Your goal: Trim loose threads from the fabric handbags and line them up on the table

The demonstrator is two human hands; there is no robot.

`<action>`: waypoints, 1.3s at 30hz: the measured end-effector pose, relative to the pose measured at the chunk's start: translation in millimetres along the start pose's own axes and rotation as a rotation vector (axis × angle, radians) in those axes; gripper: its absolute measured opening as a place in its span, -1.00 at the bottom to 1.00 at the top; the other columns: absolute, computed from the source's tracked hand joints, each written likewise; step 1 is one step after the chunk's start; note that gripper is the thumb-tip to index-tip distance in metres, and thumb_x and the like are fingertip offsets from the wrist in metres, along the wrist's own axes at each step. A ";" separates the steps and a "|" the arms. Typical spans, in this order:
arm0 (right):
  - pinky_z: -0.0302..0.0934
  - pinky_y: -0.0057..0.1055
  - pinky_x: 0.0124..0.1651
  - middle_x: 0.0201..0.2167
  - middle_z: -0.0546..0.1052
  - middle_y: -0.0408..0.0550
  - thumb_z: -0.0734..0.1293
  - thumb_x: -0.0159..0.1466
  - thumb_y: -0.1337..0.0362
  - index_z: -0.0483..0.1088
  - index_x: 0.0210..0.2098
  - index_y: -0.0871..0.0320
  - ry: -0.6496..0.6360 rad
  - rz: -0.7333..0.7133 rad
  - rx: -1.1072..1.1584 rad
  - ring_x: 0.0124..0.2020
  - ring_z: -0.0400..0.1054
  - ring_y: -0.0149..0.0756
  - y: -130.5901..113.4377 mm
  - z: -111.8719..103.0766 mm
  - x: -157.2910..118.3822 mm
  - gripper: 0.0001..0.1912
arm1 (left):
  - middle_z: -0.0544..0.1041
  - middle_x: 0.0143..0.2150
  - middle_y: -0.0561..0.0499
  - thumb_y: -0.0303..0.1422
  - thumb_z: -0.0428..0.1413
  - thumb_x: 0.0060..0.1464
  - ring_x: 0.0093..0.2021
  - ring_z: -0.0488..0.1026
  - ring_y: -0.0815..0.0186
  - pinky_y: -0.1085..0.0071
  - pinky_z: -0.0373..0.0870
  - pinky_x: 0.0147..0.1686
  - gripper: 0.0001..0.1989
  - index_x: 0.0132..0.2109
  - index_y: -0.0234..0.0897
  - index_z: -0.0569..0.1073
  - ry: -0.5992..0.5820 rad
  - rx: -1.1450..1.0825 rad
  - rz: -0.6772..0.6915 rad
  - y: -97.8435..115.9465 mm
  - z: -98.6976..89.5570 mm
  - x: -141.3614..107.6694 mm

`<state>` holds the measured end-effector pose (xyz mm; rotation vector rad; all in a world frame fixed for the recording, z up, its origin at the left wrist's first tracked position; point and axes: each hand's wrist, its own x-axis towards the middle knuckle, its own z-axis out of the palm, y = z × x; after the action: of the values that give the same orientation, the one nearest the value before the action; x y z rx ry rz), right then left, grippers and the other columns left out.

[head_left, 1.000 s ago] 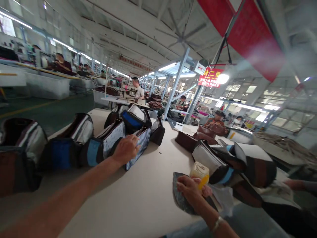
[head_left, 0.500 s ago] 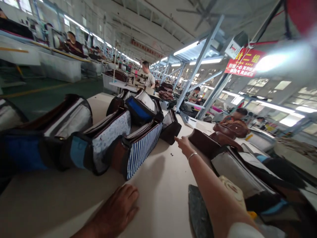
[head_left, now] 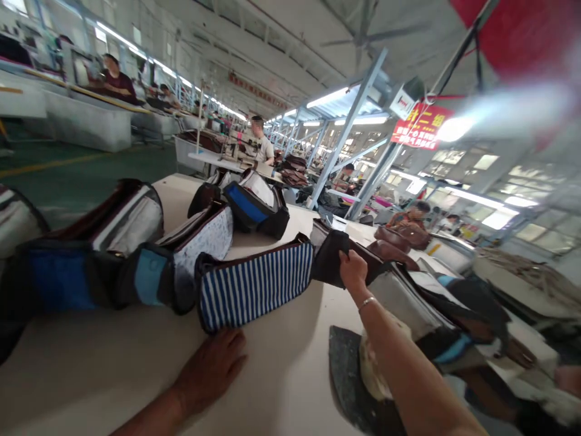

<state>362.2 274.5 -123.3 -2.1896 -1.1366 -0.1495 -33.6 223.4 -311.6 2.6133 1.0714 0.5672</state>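
White table [head_left: 276,369] holding a row of bags [head_left: 136,266]. Striped bag [head_left: 254,281] lies on the table, dark flap [head_left: 327,260] at its end. Right hand [head_left: 353,272] grips the flap, fingers closed. Left hand [head_left: 211,366] rests flat just below the bag, fingers open.

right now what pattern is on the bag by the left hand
Blue and white stripes, best in the head view

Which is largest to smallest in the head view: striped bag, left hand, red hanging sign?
Striped bag, left hand, red hanging sign. The sign hangs farther away, so true sizes may differ.
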 end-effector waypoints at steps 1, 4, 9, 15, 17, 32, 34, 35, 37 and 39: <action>0.42 -0.13 0.04 -0.10 0.54 0.02 0.34 0.44 0.14 0.47 -0.07 0.25 0.034 -0.017 -0.021 -0.07 0.48 -0.21 7.7 -25.5 -10.4 -0.73 | 0.50 0.23 -0.21 -0.22 -0.02 0.34 0.24 0.41 -0.06 -0.09 0.33 0.29 -0.62 0.17 -0.25 0.49 0.003 -0.003 -0.014 2.0 -2.6 -0.4; 0.40 -0.18 0.01 -0.19 0.54 -0.03 0.34 0.44 0.13 0.46 -0.17 0.25 0.135 -0.063 -0.055 -0.14 0.47 -0.25 24.6 -95.9 -40.3 -0.74 | 0.45 0.28 -0.34 -0.19 -0.05 0.32 0.30 0.37 -0.13 -0.13 0.27 0.32 -0.49 0.26 -0.40 0.42 0.017 -0.024 -0.049 15.5 -9.9 -0.2; 0.26 -0.34 -0.17 -0.45 0.39 -0.15 0.30 0.44 0.13 0.33 -0.41 0.20 0.297 -0.133 -0.005 -0.38 0.30 -0.34 25.7 -187.0 -80.5 -0.66 | 0.52 0.21 -0.34 -0.26 0.07 0.10 0.20 0.47 -0.09 0.02 0.42 0.21 -0.43 0.24 -0.42 0.43 0.012 -0.084 -0.144 61.7 -26.9 0.2; 0.03 -0.38 -0.30 -0.54 0.19 -0.21 0.21 0.42 0.06 0.10 -0.51 0.11 0.402 -0.346 0.174 -0.42 0.04 -0.35 -8.5 -288.9 -162.5 -0.57 | 0.57 0.11 -0.27 -0.13 -0.09 0.29 0.12 0.51 0.03 0.14 0.45 0.15 -0.52 0.15 -0.35 0.43 0.201 -0.176 -0.125 132.5 -133.4 2.0; 0.01 -0.40 -0.33 -0.53 0.17 -0.22 0.23 0.41 -0.02 0.13 -0.50 0.12 0.358 -0.431 0.221 -0.43 0.03 -0.37 -20.4 -319.2 -207.3 -0.54 | 0.43 0.27 -0.27 -0.05 -0.13 0.35 0.24 0.41 0.03 0.11 0.35 0.25 -0.42 0.29 -0.36 0.29 0.331 -0.195 -0.052 166.0 -190.4 -4.0; 0.08 -0.46 -0.36 -0.46 0.28 -0.15 0.33 0.39 0.00 0.30 -0.44 0.18 -0.347 -0.002 0.900 -0.40 0.10 -0.39 -4.4 -259.5 -472.7 -0.57 | 0.52 0.06 -0.08 -0.04 0.14 0.29 0.08 0.48 0.12 0.28 0.37 0.10 -0.57 0.13 -0.23 0.50 -0.058 -0.597 0.311 264.4 -232.4 -149.6; 0.11 -0.45 -0.34 -0.43 0.32 -0.13 0.35 0.37 -0.02 0.32 -0.44 0.19 -0.349 0.063 0.956 -0.39 0.13 -0.38 -4.1 -254.8 -481.7 -0.57 | 0.55 -0.06 -0.07 0.02 0.19 0.22 -0.02 0.50 0.09 0.21 0.39 0.04 -0.50 0.10 -0.26 0.51 -0.058 -0.572 0.182 261.4 -231.5 -150.3; 0.13 -0.45 -0.33 -0.42 0.34 -0.12 0.36 0.36 -0.03 0.33 -0.43 0.19 -0.349 0.096 0.980 -0.38 0.15 -0.38 -4.7 -253.7 -484.5 -0.57 | 0.55 -0.12 -0.05 0.03 0.21 0.19 -0.07 0.51 0.08 0.19 0.39 0.01 -0.49 0.08 -0.27 0.52 -0.086 -0.564 0.137 260.3 -232.5 -148.5; 0.13 -0.45 -0.34 -0.42 0.34 -0.11 0.36 0.36 -0.05 0.36 -0.39 0.19 -0.353 0.163 1.024 -0.39 0.16 -0.37 -6.0 -252.1 -488.9 -0.57 | 0.53 -0.15 -0.03 0.04 0.23 0.15 -0.11 0.51 0.09 0.18 0.39 -0.01 -0.49 0.04 -0.26 0.52 -0.210 -0.593 0.126 258.1 -234.6 -142.1; 0.12 -0.46 -0.37 -0.43 0.33 -0.12 0.35 0.36 -0.07 0.38 -0.37 0.19 -0.371 0.202 1.062 -0.40 0.14 -0.37 -5.6 -250.4 -493.2 -0.57 | 0.52 -0.06 -0.05 0.05 0.30 0.06 -0.04 0.50 0.08 0.19 0.39 0.02 -0.45 0.03 -0.25 0.49 -0.337 -0.693 0.134 256.0 -234.6 -134.8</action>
<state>101.6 -213.3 -113.9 -1.3531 -0.8531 0.7998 -69.5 -29.5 -40.6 2.0667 0.4769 0.4058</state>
